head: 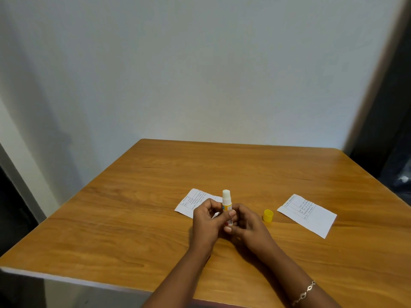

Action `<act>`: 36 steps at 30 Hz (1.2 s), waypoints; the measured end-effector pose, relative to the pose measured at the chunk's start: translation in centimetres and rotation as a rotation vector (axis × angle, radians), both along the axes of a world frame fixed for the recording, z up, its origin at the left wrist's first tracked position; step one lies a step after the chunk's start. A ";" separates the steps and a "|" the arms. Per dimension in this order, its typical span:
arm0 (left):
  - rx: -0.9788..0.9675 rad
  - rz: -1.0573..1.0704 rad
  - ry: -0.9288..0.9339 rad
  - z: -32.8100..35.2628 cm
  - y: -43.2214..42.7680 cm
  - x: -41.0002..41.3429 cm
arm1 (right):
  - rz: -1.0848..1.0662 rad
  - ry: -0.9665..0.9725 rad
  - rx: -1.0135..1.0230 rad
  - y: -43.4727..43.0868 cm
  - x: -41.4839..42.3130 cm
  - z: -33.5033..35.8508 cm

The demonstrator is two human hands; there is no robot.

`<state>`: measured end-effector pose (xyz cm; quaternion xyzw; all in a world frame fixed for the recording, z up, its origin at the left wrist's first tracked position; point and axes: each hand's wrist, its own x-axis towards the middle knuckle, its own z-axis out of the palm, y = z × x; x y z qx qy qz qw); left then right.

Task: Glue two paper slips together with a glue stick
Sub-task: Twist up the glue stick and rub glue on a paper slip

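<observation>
Wooden surface [133,230] as seen from your head camera, its far edge set against a pale wall [200,74]. Leftmost of the task's things is the left paper slip [195,201], white and printed with a ruled table. It lies flat about midway between the surface's left and right edges, and its near right part is hidden behind your left hand [206,222]. That hand has its fingers curled inward and its thumb laid across the barrel of the glue stick [226,202], which it grips at mid-height. The glue stick stands upright between your two hands, near the middle of the surface. Its barrel bears a yellow label, its cap is off, and a rounded white column of glue shows above the fingers. Your right hand [248,224] closes on the lower end of the same stick, its fingertips pinching the base from the right. Whether the base touches the surface cannot be told, since both hands cover it. A chain bracelet [304,293] circles your right wrist, close to the near edge. Just right of the right hand, and apart from it, the yellow cap [268,215] stands on the surface. Farther right, toward the right edge, lies the right paper slip [308,215]. It is also white with a printed table, lies flat at an angle to the near edge, and is well apart from the left paper slip.
</observation>
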<state>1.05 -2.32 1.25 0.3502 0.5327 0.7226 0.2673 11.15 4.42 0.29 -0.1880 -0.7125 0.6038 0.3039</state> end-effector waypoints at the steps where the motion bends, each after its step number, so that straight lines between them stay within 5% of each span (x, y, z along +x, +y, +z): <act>1: 0.004 0.001 0.005 0.0 0.0 0.0 | 0.013 0.006 -0.018 0.0 0.0 0.0; 8: 0.010 0.001 0.005 0.2 -0.2 0.0 | -0.099 -0.112 0.192 -0.6 -0.2 0.1; 18: -0.001 -0.047 0.044 0.3 -0.6 0.2 | -0.080 -0.023 0.074 -0.6 0.1 0.0; 26: -0.016 -0.025 0.020 0.6 -0.9 0.2 | -0.152 -0.102 0.236 -1.5 -0.2 0.6; 36: 0.026 -0.057 -0.013 0.8 -0.9 0.3 | -0.080 -0.053 0.102 -0.7 0.1 0.1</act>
